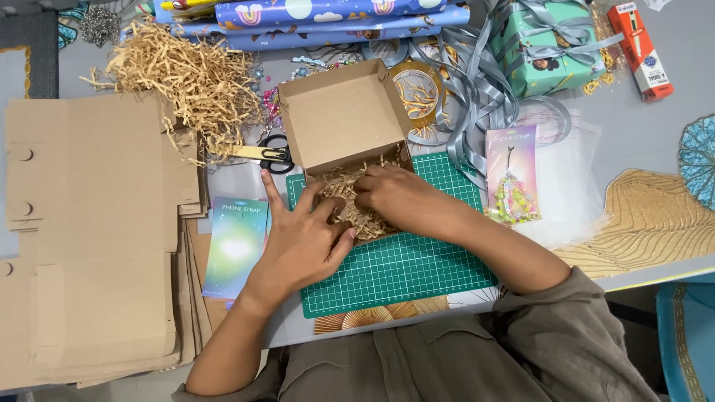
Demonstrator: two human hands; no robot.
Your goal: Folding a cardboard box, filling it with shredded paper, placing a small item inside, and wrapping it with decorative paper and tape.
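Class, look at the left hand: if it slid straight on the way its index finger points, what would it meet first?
Probably the scissors: the left hand has its index finger aimed up towards their black handles, just beyond the fingertip.

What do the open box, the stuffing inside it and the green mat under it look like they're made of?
The open box looks like plain brown cardboard, matte, with folded flaps. The stuffing seems to be crinkle-cut kraft paper shreds. The green mat is probably a rubbery or vinyl cutting mat, judging by its printed grid.

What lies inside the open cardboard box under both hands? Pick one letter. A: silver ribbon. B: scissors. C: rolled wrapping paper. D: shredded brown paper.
D: the left hand and right hand press on shredded brown paper in the cardboard box on the green cutting mat.
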